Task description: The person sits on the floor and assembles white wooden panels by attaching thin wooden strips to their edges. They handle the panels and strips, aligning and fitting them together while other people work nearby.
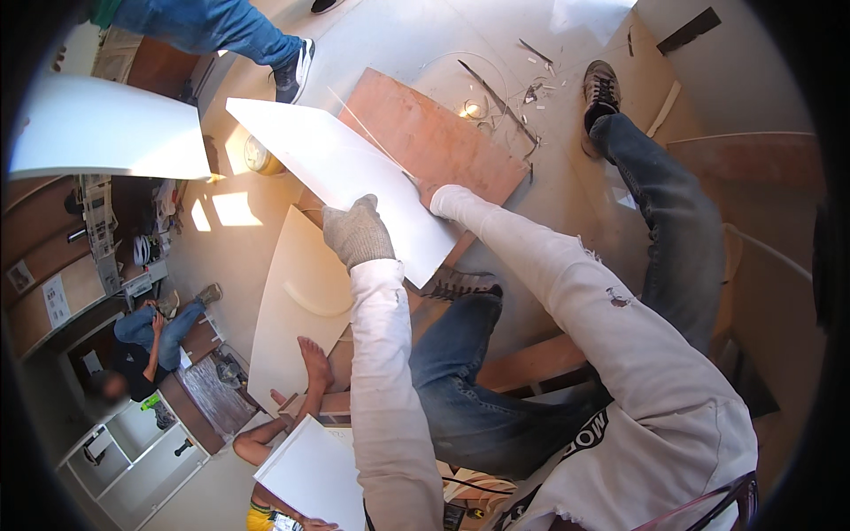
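Observation:
A long white panel (305,146) lies slanted in front of me, over part of a reddish-brown board (460,137). My left hand (359,232), in a grey knitted glove, is closed on the panel's near edge. At the opposite edge is my right hand (426,191), its fingers bent and partly hidden by the pale sleeve. A small dark thing shows at its fingertips, too small to name. From there a thin pale strip (367,129) runs along the panel's far edge, its loose end sticking out to the left.
A pale board (297,305) lies left of my foot. Dark strips (500,102) and scraps litter the floor beyond. A yellowish round roll (258,155) stands by the panel. Other people are around: one standing (212,31), one seated (146,345), another beside a white board (310,469).

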Demonstrator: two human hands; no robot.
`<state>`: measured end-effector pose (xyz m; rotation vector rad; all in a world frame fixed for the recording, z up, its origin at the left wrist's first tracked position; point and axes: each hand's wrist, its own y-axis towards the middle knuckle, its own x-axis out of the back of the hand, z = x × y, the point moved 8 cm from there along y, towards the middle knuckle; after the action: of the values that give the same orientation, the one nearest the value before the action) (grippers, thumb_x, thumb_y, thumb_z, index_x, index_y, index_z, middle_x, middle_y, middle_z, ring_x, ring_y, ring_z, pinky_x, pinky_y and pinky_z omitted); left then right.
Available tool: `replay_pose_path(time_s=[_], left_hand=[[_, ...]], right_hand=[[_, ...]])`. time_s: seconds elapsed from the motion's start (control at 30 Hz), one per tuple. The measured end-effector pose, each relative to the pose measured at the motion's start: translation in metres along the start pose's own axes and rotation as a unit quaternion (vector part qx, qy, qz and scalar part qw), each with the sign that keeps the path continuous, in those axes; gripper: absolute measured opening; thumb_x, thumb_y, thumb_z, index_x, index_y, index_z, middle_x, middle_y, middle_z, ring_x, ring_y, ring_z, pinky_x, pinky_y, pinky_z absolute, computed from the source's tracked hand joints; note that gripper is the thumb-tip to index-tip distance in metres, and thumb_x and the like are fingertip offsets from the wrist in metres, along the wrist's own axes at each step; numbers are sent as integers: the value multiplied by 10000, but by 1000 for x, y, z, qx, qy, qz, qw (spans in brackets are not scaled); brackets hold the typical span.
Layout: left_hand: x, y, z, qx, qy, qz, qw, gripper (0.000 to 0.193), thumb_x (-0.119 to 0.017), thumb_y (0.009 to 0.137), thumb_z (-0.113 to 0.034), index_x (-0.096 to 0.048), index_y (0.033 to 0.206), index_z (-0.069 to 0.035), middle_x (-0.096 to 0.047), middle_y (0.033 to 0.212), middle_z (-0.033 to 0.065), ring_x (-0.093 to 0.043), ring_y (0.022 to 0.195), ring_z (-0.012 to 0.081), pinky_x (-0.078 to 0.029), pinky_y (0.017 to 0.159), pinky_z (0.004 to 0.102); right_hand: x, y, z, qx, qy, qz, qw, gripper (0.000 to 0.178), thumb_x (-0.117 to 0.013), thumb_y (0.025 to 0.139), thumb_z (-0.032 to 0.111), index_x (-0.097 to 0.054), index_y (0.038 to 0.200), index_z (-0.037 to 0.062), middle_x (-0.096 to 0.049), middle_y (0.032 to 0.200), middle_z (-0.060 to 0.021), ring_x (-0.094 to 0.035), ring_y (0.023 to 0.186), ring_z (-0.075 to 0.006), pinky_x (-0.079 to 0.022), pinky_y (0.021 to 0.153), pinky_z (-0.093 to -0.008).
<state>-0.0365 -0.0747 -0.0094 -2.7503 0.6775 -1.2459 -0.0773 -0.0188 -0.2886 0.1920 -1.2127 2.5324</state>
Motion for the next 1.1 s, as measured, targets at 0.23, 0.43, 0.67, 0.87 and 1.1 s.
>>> replay_pose_path(time_s=[0.23,0.43,0.67,0.87,1.1], left_hand=[[2,13,18,-33,-25,-8,999,366,-644,735,-80,-520,1020,115,-633,872,229,-645,747,314,-511,717,371],[3,8,14,-4,-23,-17,1000,368,-637,720,-35,-515,1029,124,-626,923,244,-644,791,326,-508,741,368],[4,-2,5,7,-43,-4,999,371,-634,714,-20,-518,1032,131,-625,945,240,-643,806,309,-514,733,363],[2,5,7,-1,-23,-14,1000,363,-639,712,-24,-530,1024,125,-626,944,241,-646,811,304,-513,736,355],[2,13,19,-11,-27,-13,999,366,-649,712,-33,-530,1020,126,-626,931,243,-646,807,310,-510,733,365]], right_hand=[[4,-9,4,-15,42,22,999,503,-194,954,292,-370,1364,60,-493,1297,-205,-518,1145,-369,-410,973,-430],[-5,-16,-16,-40,45,44,997,507,-186,953,292,-369,1371,71,-466,1332,-179,-491,1179,-367,-384,1001,-429],[-18,-39,-37,-95,91,76,988,513,-177,951,292,-367,1379,83,-435,1373,-150,-459,1218,-366,-354,1034,-427],[-38,-34,-60,21,-130,-1,991,503,-216,952,310,-396,1340,45,-494,1293,-220,-571,1078,-342,-452,914,-436],[-31,-50,-65,20,-92,32,995,508,-191,956,307,-386,1348,52,-489,1304,-200,-554,1098,-357,-436,937,-433]])
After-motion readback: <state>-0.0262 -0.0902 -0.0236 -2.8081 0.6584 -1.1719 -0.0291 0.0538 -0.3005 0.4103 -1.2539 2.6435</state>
